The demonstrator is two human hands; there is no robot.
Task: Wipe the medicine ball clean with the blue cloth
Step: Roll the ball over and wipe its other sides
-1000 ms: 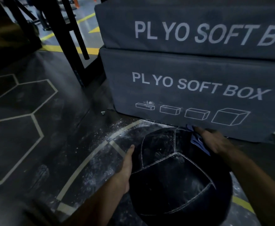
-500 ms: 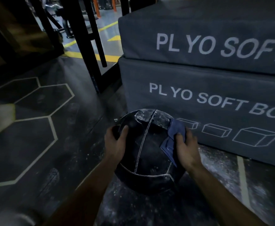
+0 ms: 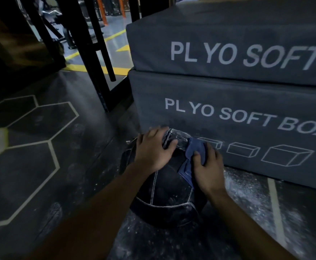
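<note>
A black medicine ball (image 3: pixel 164 199) with pale stitched seams and white chalk dust rests on the dark floor in front of the lower box. My left hand (image 3: pixel 153 149) lies flat on the ball's top left, fingers spread over a dusty seam. My right hand (image 3: pixel 207 167) presses the blue cloth (image 3: pixel 192 152) against the ball's upper right side, fingers curled over the cloth's folds. The far side of the ball is hidden behind my hands.
Two stacked grey soft boxes (image 3: pixel 247 113) marked PLYO SOFT BOX stand right behind the ball. A black metal rack post (image 3: pixel 97 72) rises at the left. White chalk dust (image 3: pixel 247 188) is scattered on the floor, which has hexagon lines (image 3: pixel 52 147).
My left hand has shifted from the ball's left side up onto its top. The right hand with the cloth stays on the upper right. The view has moved closer.
</note>
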